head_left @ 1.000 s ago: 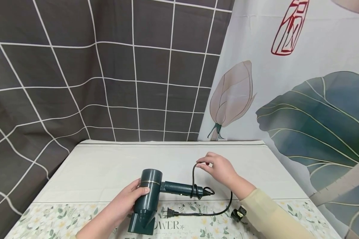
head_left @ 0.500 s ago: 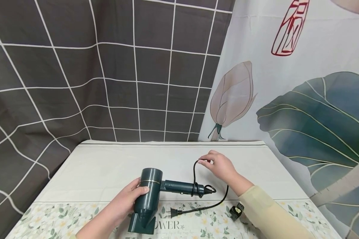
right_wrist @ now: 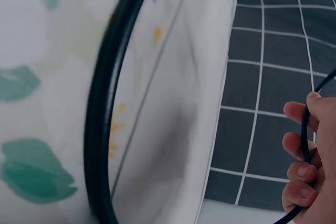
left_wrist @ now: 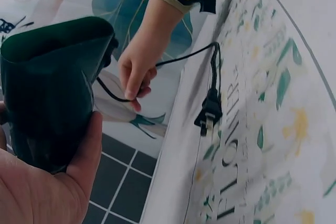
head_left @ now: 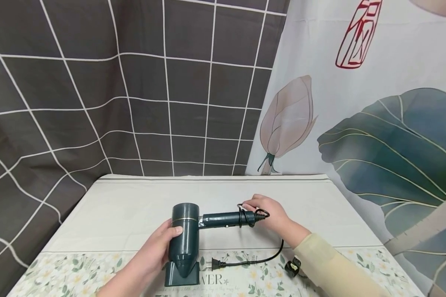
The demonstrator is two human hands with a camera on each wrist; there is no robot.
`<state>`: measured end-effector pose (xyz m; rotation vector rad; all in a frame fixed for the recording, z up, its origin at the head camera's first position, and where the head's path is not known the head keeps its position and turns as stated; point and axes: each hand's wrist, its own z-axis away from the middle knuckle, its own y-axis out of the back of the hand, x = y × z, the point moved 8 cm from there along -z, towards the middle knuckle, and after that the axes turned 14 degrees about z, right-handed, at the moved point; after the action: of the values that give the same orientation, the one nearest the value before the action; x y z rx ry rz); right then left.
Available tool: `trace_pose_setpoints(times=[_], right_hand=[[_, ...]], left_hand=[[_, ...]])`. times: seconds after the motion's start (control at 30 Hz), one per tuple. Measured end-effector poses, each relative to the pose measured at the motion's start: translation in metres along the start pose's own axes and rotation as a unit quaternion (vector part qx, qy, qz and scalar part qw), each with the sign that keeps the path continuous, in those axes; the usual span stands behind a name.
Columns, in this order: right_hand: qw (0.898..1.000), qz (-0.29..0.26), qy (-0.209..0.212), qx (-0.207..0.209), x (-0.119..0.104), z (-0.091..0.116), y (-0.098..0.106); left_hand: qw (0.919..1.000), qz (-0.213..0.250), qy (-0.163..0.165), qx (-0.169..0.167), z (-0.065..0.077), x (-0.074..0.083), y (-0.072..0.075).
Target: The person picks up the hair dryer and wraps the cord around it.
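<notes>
Nearest us, plug [head_left: 218, 264] dangles or lies, cannot tell. Our left hand [head_left: 161, 245] grips hair dryer [head_left: 184, 241] by barrel, over table [head_left: 134, 214]; our right pinches cord [head_left: 258, 261], looped round handle [head_left: 223, 220]. Best we steady barrel, keep cord lightly taut, plug end unsnagged. Room beyond: pale tabletop to back edge, grid cloth [head_left: 141, 78] behind.

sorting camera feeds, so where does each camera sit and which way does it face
Head: worn on the head, facing forward and down at the hair dryer; left hand, right hand and right sleeve show.
Left wrist: on that wrist, facing along the left hand at the hair dryer close up; right hand beyond.
Right wrist: on that wrist, facing over the cord and tablecloth toward the checked curtain; right hand at the right edge.
Shared: head and left wrist both show the plug.
</notes>
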<state>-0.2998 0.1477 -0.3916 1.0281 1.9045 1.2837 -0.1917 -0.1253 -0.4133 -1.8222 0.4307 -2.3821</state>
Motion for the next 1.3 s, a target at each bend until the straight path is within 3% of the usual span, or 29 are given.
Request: trace_pose_setpoints(times=[0.07,0.3,0.53,0.8,1.13,1.3], right_hand=[[0.999,0.025,0.019,0.005,-0.006,0.002,0.0],[0.997,0.059,0.009,0.038,-0.017,0.008,0.005],[0.993,0.065,0.089,0.045,-0.04,0.013,0.006],[0.991,0.077,0.099,0.043,-0.047,0.018,0.014],[0.988,0.077,0.112,0.08,-0.06,0.027,0.037],[0.985,0.079,0.114,0.103,-0.065,0.028,0.049]], left_hand=[[0.9999,0.009,-0.002,0.009,0.001,0.001,-0.001],[0.9992,0.02,-0.014,0.03,-0.001,0.007,-0.006],[0.9982,0.05,-0.018,0.028,-0.004,0.009,-0.012],[0.9966,0.065,-0.033,0.038,-0.011,0.014,-0.011],[0.9959,0.026,-0.042,0.075,-0.017,0.017,-0.005],[0.9962,0.004,-0.046,0.074,-0.02,0.015,-0.004]])
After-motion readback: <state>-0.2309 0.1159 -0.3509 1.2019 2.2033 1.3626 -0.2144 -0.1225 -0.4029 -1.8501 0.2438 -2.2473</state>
